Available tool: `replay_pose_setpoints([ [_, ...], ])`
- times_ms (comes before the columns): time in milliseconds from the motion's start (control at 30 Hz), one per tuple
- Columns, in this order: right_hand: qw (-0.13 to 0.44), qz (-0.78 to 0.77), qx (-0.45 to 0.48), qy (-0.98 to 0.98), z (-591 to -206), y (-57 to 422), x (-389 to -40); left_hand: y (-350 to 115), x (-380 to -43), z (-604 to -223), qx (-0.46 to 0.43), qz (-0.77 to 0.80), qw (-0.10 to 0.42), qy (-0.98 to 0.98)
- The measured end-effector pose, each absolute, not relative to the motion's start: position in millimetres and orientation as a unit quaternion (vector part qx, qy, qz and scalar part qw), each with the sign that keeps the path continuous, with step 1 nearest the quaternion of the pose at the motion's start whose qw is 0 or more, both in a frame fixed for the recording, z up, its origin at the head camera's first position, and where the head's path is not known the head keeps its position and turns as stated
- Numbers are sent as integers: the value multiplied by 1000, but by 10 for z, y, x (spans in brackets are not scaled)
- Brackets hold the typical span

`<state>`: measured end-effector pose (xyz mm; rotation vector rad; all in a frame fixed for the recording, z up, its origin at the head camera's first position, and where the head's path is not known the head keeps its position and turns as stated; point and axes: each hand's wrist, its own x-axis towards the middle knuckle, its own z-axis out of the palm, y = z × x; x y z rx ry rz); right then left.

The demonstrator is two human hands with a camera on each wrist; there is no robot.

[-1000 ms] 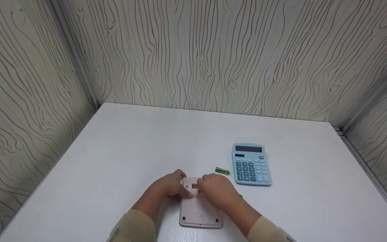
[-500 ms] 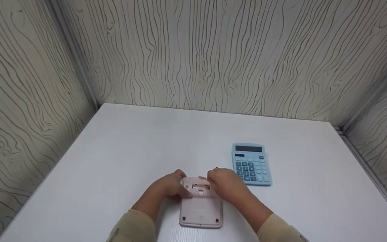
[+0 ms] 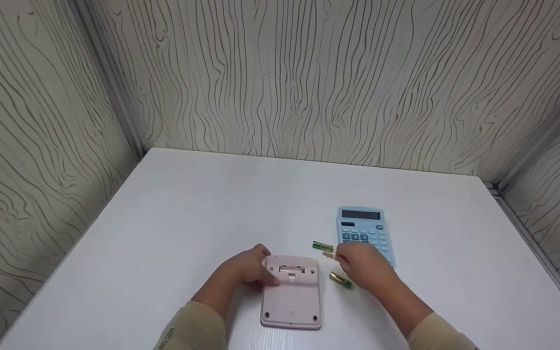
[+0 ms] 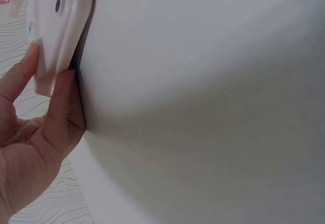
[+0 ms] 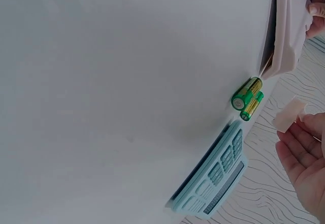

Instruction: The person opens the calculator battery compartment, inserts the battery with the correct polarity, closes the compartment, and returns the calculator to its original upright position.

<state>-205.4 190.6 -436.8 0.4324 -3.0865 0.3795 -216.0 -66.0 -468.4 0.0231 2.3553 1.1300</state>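
Note:
A pink calculator [image 3: 291, 301] lies face down on the table, its battery compartment [image 3: 291, 269] uncovered near the top. My left hand [image 3: 250, 267] grips its upper left edge, thumb on the back and fingers at the side. Between thumb and fingers of my right hand [image 3: 365, 265] is a small pink battery cover [image 5: 290, 114], held off to the right of the calculator. Two green and gold batteries lie on the table: one battery [image 3: 323, 246] beyond the cover, the other battery [image 3: 341, 280] just right of the pink calculator.
A light blue calculator [image 3: 361, 224] lies face up on the right, partly hidden behind my right hand. The white table [image 3: 202, 194] ends at patterned panels [image 3: 280, 82] at the back and sides.
My right hand has lifted the battery cover off the pink calculator and carried it right, exposing the compartment. The left hand keeps its hold in the same place.

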Motion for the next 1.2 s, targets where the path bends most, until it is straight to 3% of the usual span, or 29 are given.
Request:
replay_pose_setpoints([
  [500,-51,61,114,-990,-4540,2301,-1999,-648,-2149,-4668,-2,405,262,876],
  [1200,-93,50,123,-987,-4641,2343,-1996,-671,-2162,-4665,9,404,260,877],
])
